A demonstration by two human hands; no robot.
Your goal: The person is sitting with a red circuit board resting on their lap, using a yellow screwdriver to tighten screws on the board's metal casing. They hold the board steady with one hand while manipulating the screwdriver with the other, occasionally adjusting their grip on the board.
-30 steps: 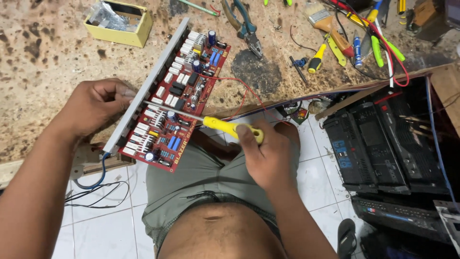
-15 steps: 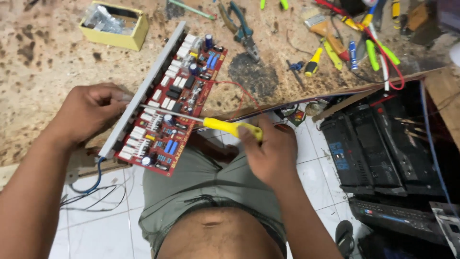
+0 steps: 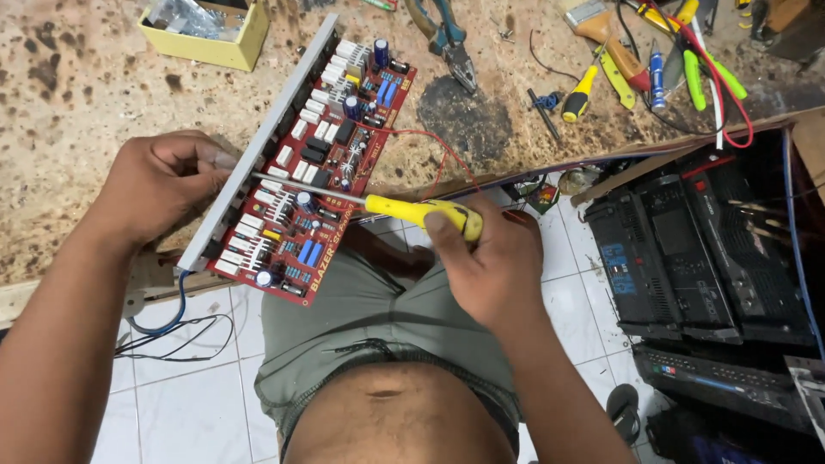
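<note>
Screwdriver (image 3: 404, 209) with a yellow handle lies clamped in the right hand (image 3: 494, 266), its fingers wrapped around the grip and its metal shaft reaching left across a red circuit board (image 3: 314, 163) to the long grey metal strip (image 3: 258, 146) on the board's far edge. The left hand (image 3: 163, 185) curls closed around that strip from the outside, steadying the board, which rests tilted on the edge of the workbench (image 3: 77, 112) and hangs partly over the person's lap. White lettering runs along the board's lower right edge. Blue and black wires (image 3: 172, 322) trail beneath it. A yellow cardboard box (image 3: 215, 47) sits at the bench's far left; pliers (image 3: 447, 39) and small yellow-handled tools (image 3: 601, 73) lie to the right. The benchtop is stained and scorched brown. Black electronic units (image 3: 687, 249) are stacked on the white tiled floor (image 3: 172, 404).
</note>
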